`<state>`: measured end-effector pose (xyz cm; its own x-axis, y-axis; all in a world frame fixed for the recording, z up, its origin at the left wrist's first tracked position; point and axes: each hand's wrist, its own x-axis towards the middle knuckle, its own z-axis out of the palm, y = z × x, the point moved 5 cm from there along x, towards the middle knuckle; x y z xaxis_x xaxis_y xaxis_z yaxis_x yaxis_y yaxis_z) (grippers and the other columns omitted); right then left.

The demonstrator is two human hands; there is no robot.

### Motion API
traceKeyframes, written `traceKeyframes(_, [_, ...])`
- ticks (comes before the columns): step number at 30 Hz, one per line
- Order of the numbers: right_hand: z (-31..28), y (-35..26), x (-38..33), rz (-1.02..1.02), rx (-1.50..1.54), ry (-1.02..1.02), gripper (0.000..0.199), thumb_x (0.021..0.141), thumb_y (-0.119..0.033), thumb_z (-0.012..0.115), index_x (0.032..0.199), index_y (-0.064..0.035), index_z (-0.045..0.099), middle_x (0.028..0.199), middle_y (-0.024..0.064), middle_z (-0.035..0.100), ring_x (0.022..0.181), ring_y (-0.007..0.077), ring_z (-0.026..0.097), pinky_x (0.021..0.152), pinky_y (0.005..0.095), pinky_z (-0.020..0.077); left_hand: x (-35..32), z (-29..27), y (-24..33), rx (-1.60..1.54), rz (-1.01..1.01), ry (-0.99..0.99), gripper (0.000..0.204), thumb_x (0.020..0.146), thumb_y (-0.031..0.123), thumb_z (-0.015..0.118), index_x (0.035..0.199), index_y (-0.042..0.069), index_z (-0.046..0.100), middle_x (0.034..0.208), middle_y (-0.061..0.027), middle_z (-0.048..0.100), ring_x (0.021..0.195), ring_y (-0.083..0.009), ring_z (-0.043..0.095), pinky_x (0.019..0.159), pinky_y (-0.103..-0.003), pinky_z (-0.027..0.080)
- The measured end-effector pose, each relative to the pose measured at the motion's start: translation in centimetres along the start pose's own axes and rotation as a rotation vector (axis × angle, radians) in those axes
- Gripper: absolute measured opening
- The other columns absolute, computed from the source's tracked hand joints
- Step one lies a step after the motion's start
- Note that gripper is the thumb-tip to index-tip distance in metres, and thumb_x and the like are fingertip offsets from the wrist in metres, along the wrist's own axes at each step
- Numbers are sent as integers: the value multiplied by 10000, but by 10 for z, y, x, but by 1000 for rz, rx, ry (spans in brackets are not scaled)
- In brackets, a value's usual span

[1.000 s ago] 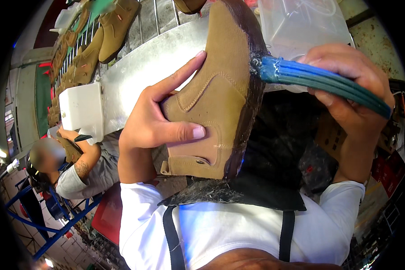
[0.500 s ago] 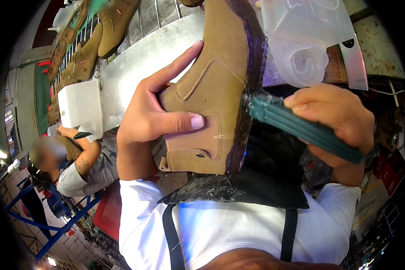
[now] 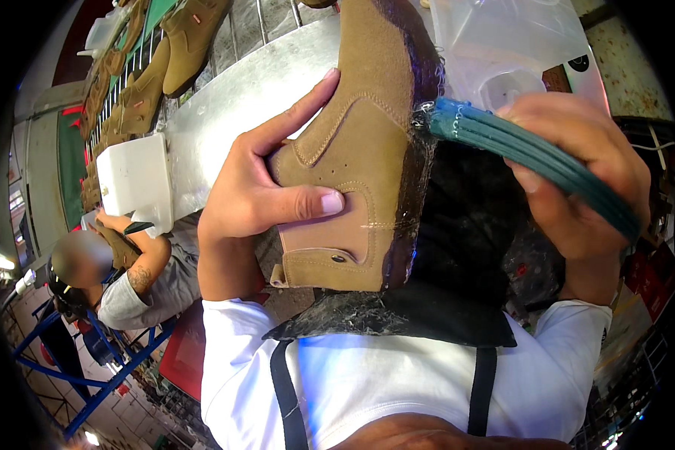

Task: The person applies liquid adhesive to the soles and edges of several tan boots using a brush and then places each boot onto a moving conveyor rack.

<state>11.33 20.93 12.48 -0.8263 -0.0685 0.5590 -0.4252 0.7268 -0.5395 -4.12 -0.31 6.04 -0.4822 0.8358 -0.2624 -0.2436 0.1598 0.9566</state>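
A tan suede boot upper [image 3: 375, 157] lies on its side in front of me, its toe end away from me. My left hand [image 3: 266, 180] grips it by the shaft, thumb pressed on the pinkish side panel and index finger stretched along the front. Dark, wet-looking coating runs down the boot's right edge. In my right hand [image 3: 585, 165] is a dark green brush [image 3: 525, 139], held by its handle. Its tip touches the coated edge about halfway along, with glossy strands clinging there. My right palm hides part of the handle.
A bare metal plate [image 3: 232, 97] lies behind the boot. Translucent plastic containers [image 3: 495, 37] stand at the far right, a white tub [image 3: 135, 180] at the left. More tan boots [image 3: 191, 45] rest on a rack at far left. A co-worker [image 3: 142, 277] sits at the left.
My right hand has moved up and slightly right, bringing the brush tip farther along the boot's edge, away from me. My left hand keeps its hold on the boot, which has barely shifted.
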Motion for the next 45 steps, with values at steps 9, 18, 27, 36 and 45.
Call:
traceKeyframes(9, [23,13,-20,31,263,-12,258,879,-154,736,1024,43,655,941,236,709,814,301,721,731,361,591,8,-16,-6,-23,31,-33,949,694,56,844,1523,-16,388,1316,-161,624,1182,-181,602,1065,-308,411])
traceKeyframes(18, [41,9,-27,59,457,-30,260,870,-183,748,982,37,668,905,225,710,725,261,720,631,318,588,21,-25,-11,-35,57,23,926,685,90,853,1503,-10,429,1289,-169,641,1164,-189,619,1046,-311,436])
traceKeyframes(27, [41,36,-24,508,733,191,362,945,-128,614,1201,123,565,906,196,687,713,219,664,659,330,571,23,-33,-16,-77,48,21,922,695,94,848,1508,2,425,1295,-158,640,1158,-185,619,1041,-300,439])
traceKeyframes(36, [61,21,-39,137,329,149,360,851,-105,772,1149,57,652,1006,228,724,880,311,737,770,350,605,28,-40,-25,-118,65,42,912,705,81,825,1515,3,414,1316,-151,627,1160,-176,616,1028,-291,443])
traceKeyframes(45, [28,38,11,112,245,46,320,919,-155,684,1129,83,644,920,199,702,723,217,663,688,329,563,24,-41,-13,-55,80,31,934,690,86,837,1513,-19,406,1335,-176,611,1203,-199,597,1068,-311,410])
